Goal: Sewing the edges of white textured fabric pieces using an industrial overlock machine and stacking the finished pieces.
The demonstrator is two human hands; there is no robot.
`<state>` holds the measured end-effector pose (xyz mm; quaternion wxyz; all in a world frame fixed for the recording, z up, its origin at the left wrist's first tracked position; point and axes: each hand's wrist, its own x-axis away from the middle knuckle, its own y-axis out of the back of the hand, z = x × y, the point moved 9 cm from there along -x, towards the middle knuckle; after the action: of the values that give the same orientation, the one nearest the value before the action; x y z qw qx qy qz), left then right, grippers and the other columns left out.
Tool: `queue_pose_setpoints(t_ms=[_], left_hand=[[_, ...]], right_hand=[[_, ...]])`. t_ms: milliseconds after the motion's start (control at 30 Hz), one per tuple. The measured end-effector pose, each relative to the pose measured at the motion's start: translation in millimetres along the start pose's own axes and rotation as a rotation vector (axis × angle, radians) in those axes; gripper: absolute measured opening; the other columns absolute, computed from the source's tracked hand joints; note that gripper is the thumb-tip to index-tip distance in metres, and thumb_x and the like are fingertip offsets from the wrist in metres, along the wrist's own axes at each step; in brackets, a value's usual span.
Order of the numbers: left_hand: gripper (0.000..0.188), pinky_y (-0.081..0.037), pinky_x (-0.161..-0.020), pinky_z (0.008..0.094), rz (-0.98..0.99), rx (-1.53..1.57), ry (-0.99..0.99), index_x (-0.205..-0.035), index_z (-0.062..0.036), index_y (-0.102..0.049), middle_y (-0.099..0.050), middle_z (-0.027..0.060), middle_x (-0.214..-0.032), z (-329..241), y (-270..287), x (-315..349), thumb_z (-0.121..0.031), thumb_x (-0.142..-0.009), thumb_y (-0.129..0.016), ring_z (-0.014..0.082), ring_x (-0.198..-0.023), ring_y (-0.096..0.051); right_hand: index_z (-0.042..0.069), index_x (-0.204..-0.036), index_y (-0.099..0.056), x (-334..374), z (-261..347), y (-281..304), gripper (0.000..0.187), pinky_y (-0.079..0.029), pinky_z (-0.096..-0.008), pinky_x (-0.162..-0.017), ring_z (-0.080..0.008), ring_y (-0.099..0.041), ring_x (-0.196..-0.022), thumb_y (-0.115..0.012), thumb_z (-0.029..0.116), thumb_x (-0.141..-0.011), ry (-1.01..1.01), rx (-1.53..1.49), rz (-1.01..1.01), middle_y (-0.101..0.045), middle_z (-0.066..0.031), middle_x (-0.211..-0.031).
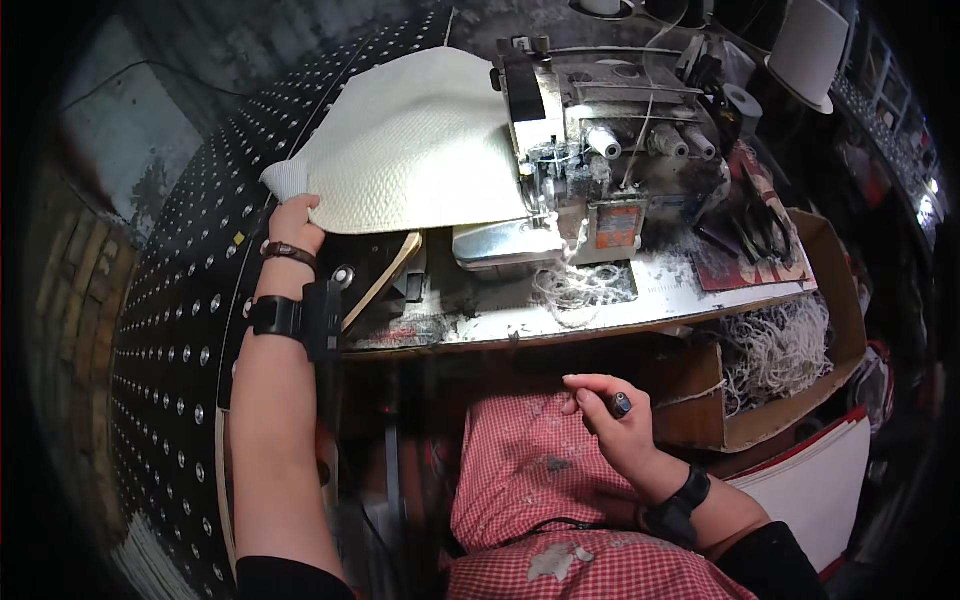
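My left hand [296, 226] is closed on the near left corner of a cream quilted fabric piece [410, 150]. The cloth spreads over the table, and its right edge lies at the needle area of an overlock sewing machine [600, 130]. A small striped flap [287, 180] sticks out at the corner beside my fingers. Over my lap, apart from the machine, my right hand [620, 425] is closed around a slim dark tool [620, 404]. Only the tool's round end shows, so its kind is hidden.
Loose white thread [582, 290] lies before the machine. A cardboard box [710, 400] of thread scraps [780, 350] stands at the right. Scissors [765, 235] rest beside the machine. A thread cone [808, 55] stands at the upper right, and a studded black table [190, 300] extends left.
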<state>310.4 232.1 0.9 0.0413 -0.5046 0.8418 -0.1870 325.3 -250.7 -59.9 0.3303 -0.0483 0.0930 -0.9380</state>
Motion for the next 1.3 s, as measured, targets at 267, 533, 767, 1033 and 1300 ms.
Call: queue_pose_setpoints(t_ms=[267, 533, 767, 1033, 1300], left_hand=[[0.035, -0.048, -0.080, 0.0404, 0.040, -0.053, -0.081, -0.105, 0.0175, -0.045, -0.054, 0.0239, -0.102, -30.2, 19.6, -16.4, 0.008, -0.072, -0.053, 0.0338, -0.090, -0.057], [0.061, -0.031, -0.096, 0.0398, -0.235, -1.603, -1.080, -0.118, -0.0020, -0.045, -0.046, 0.0183, -0.118, -90.6, -46.7, 122.0, 0.010, -0.058, -0.049, 0.0361, -0.113, -0.039], [0.032, -0.038, -0.085, 0.0388, 0.961, -1.418, -1.524, -0.091, -0.0066, -0.059, -0.053, 0.0080, -0.108, 15.9, -189.6, 251.9, 0.001, -0.060, -0.057, 0.0301, -0.098, -0.045], [0.014, -0.042, -0.069, 0.0240, 1.171, -1.088, -0.615, -0.076, -0.0028, -0.054, -0.048, 0.0034, -0.076, 13.8, -193.0, 196.7, 0.002, -0.066, -0.063, 0.0133, -0.074, -0.051], [0.013, -0.045, -0.073, 0.0242, 1.135, -0.565, -0.321, -0.074, 0.0012, -0.055, -0.048, 0.0029, -0.085, 22.2, -177.1, 180.1, 0.005, -0.069, -0.067, 0.0087, -0.078, -0.052]], right_hand=[[-0.001, -0.100, -0.060, -3.3, -15.3, -5.1, 0.018, -0.047, -0.0222, -0.071, -0.0098, -0.058, -0.076, -0.050, 0.002, -0.085, -0.057, 0.019, 0.063, -0.062, -0.0064, -0.082], [0.000, -0.099, -0.061, -20.4, -26.5, -0.9, 0.017, -0.045, -0.0211, -0.071, -0.0077, -0.056, -0.077, -0.053, 0.004, -0.084, -0.067, 0.143, 0.085, -0.062, -0.0055, -0.083], [0.002, -0.091, -0.053, -43.2, -16.4, -25.9, 0.012, -0.040, -0.0215, -0.062, -0.0064, -0.047, -0.067, -0.056, 0.007, -0.080, -0.056, 0.375, 0.152, -0.052, -0.0011, -0.075], [0.004, -0.113, -0.050, -84.3, 11.4, -46.1, 0.025, -0.036, -0.0186, -0.057, -0.0037, -0.041, -0.064, -0.041, 0.009, -0.090, -0.008, 0.045, 0.239, -0.047, 0.0030, -0.074], [0.014, -0.073, -0.050, -122.0, 11.6, -90.5, 0.038, -0.022, -0.0192, -0.040, -0.0040, -0.028, -0.042, -0.035, 0.044, -0.090, -0.457, -0.476, 0.284, -0.037, 0.0071, -0.052]])
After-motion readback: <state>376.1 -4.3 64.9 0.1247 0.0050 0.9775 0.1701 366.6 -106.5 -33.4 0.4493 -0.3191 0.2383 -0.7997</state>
